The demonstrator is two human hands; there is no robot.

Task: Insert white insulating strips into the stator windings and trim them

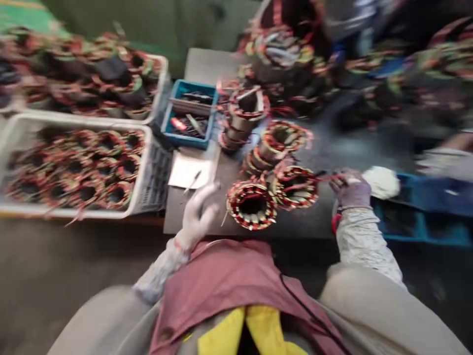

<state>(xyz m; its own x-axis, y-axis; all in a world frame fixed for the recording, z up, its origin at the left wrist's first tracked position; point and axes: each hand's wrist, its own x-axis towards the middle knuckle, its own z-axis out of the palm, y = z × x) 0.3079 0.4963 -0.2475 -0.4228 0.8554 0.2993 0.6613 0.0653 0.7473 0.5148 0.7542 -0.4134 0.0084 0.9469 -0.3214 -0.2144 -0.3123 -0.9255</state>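
Observation:
My left hand (199, 214), in a white glove, is at the table's front edge with thumb and fingers apart and nothing in it. Just right of it stands a motor stator (251, 204), a ring with red and yellow-green windings. A second stator (295, 187) touches it, and two more, one stator (275, 143) and another stator (244, 116), lie behind. My right hand (351, 189), in a purplish glove, is closed around a slim red tool (334, 177) whose dark tip points at the second stator. Blur hides its exact kind.
White crates (157, 172) full of stators stand at left. A blue tray (188, 143) of small tools and a paper (192, 170) with a pen lie on the grey table (181, 212). A white round item (382, 182) and blue bins (417, 222) are at right. Another person's sleeve (447, 162) shows there.

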